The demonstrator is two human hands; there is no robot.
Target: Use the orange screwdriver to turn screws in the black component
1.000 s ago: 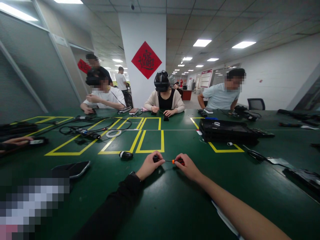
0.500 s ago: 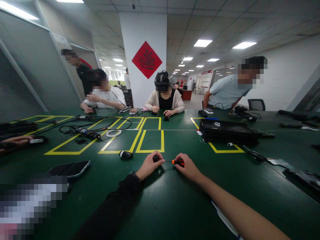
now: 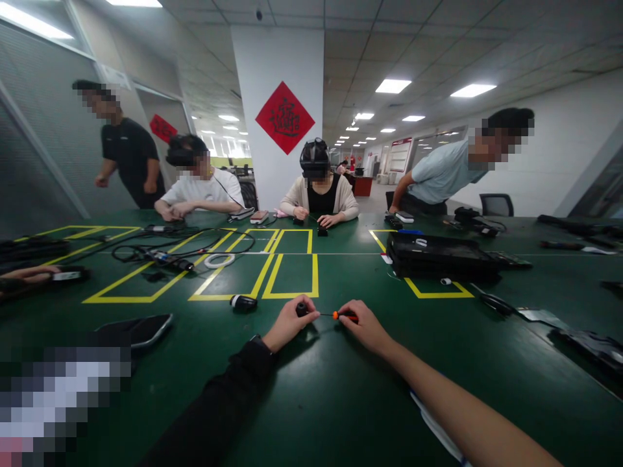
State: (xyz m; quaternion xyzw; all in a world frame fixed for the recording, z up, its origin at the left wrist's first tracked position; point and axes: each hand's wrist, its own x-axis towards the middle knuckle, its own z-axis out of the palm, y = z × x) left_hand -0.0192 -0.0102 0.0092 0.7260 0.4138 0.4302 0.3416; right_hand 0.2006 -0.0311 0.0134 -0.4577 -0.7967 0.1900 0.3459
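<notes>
Near the middle of the green table (image 3: 292, 402), my left hand (image 3: 288, 323) grips a small round black part (image 3: 301, 310) between thumb and fingers. My right hand (image 3: 366, 326) is closed on the black and orange handle of a screwdriver (image 3: 337, 315). Its thin shaft points left, and the tip ends at my left fingertips, where the exact contact is too small to make out. A black rounded object with a white band (image 3: 243, 303) lies on the table to the left of my left hand.
Yellow tape outlines (image 3: 292, 296) mark the table ahead. Black cables (image 3: 165, 258) and a white coil (image 3: 219, 261) lie to the left, a large black case (image 3: 438, 254) to the right. A dark flat device (image 3: 139, 331) sits near left. Several people are around the table.
At the far left, the standing person in black has moved left. The seated person in white has lowered a raised hand to the table. My hands keep nearly the same pose.
</notes>
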